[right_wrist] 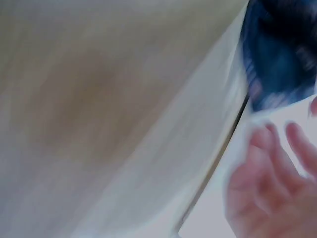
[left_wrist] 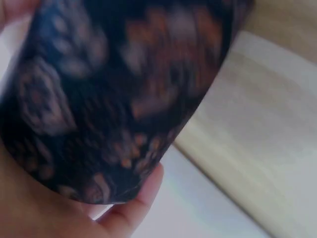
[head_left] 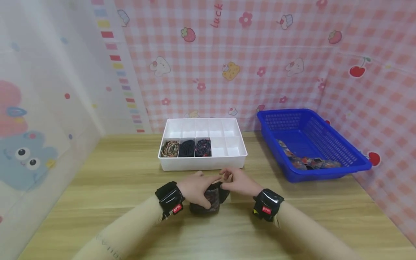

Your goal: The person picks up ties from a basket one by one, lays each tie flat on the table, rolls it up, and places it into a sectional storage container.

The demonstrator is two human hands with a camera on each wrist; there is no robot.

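A folded dark cloth with a floral pattern stands on the table in the head view, in front of the white divided box. My left hand grips it from the left, thumb across the near side and fingers over the top. In the left wrist view, the cloth shows muted orange and pinkish flowers on a navy ground. My right hand is at its right side, over a black flap. The right wrist view shows its fingers loosely bent, just apart from the cloth's edge.
Several front compartments of the box hold rolled cloths: a tan patterned one, a black one and a dark flowered one. A blue basket at the right contains patterned cloths. Checked fabric hangs behind the wooden table.
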